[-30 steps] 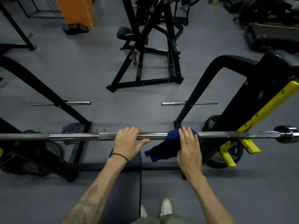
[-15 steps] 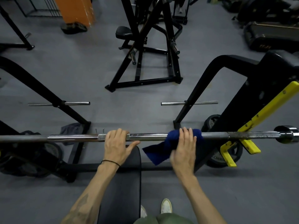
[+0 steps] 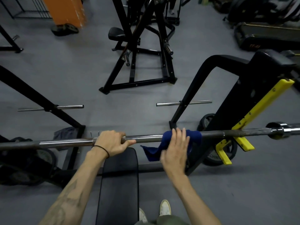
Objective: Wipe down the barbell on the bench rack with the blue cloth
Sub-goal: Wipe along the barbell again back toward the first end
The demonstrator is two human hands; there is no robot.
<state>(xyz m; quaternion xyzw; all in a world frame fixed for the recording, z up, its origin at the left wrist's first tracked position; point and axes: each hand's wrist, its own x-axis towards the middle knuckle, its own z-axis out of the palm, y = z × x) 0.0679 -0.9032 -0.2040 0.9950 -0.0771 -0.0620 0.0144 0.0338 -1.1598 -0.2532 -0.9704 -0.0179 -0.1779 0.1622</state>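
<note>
The gym floor is grey, and black frames crowd it. Straight ahead stands a black plate-loaded machine point(image 3: 138, 51) with a small padded seat, and an orange pillar point(image 3: 65, 11) rises at the far left beside a wire rack. A treadmill point(image 3: 266, 36) sits at the far right. Nearer, the bench rack point(image 3: 227, 101) reaches up on the right with yellow hooks point(image 3: 243, 140), and its twin upright slants away on the left. Two short chrome plate pegs point(image 3: 184, 103) stick out from the uprights. A weight plate point(image 3: 217, 150) leans behind the right upright, darker plates lie low at the left, and a grey rag point(image 3: 65, 133) lies crumpled on the floor by the left foot of the rack. The black bench pad point(image 3: 120, 179) runs toward the person, whose white shoes point(image 3: 164, 207) show at the bottom edge.

The barbell point(image 3: 146, 138) lies across the rack from side to side, its right end resting in the yellow hooks with the chrome sleeve beyond them. The left hand point(image 3: 112, 141) wraps the bar, fingers curled over the top and thumb along the front, a firm closed grip. The blue cloth point(image 3: 193, 135) is draped over the bar just inside the right upright, a corner hanging below. The right hand point(image 3: 177, 150) lies on the cloth with fingers fairly straight, pressing it onto the bar; it is blurred, so how far the fingertips wrap I cannot tell.
</note>
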